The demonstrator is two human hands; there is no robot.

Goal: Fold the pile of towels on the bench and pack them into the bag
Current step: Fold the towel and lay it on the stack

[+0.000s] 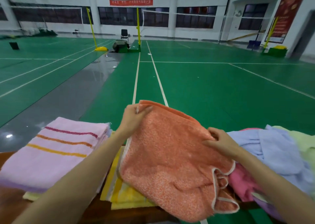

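An orange towel (168, 162) with a pale hem hangs doubled over in front of me, above the bench. My left hand (134, 117) pinches its far upper corner. My right hand (219, 143) grips its right edge, fingers curled into the cloth. A folded pink towel (51, 154) with red, orange and yellow stripes lies on the left, on top of other folded ones. A yellow towel (122, 193) lies flat under the orange one. A loose pile (276, 148) of blue, light green and pink towels sits on the right. No bag is in view.
The brown bench (10, 205) shows at the lower left. Beyond it stretches a green badminton court floor (204, 87) with white lines, yellow net posts (138, 28), a chair (124, 34) and a dark bundle (120, 45) far off.
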